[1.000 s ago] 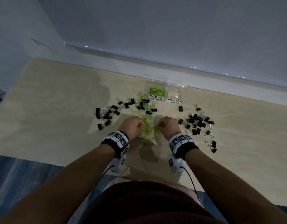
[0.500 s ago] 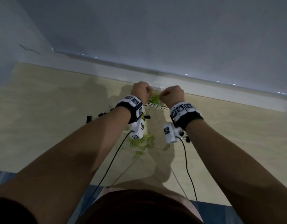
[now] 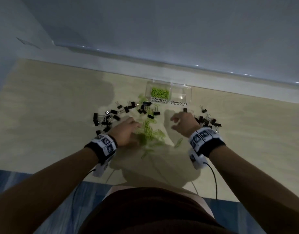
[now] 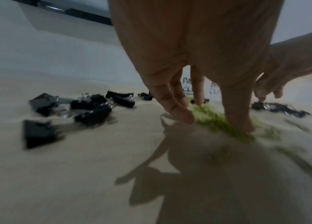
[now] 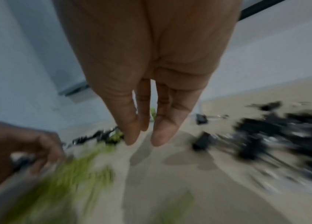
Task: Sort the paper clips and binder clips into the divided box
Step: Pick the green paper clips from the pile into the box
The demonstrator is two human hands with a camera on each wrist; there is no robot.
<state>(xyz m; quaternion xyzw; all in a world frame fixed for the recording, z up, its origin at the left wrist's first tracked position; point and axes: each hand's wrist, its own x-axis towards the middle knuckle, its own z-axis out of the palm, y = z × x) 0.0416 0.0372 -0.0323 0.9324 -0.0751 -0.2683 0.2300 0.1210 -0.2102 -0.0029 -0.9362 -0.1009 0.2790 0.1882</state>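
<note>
Left hand (image 3: 126, 130) is reaching down with its fingers (image 4: 178, 112) straight and loosely spread, tips touching the near edge of the loose green paper clips (image 3: 150, 132) on the desk (image 3: 44, 115); nothing is being held between them. Right hand (image 3: 184, 123) is hovering above the desk, fingers (image 5: 160, 133) relaxed and slightly apart, thumb out to the side; no clip is sitting in them.

The paper clip pile is lying directly under and just beyond the left fingertips, between the two hands; a few stray green clips are lying nearer the body. Black binder clips (image 3: 111, 117) are lying scattered to the outer side of the left fingers and beyond them; a second cluster of binder clips (image 3: 207, 120) is sitting just to the outer side of the right fingers.

The divided box (image 3: 180, 93), clear plastic, is standing well beyond both sets of fingertips, against the wall edge; its compartment labelled PAPER CLIPS is holding green clips; the compartment labelled BINDER CLIPS is showing none.

Both wrist views are blurring.
</note>
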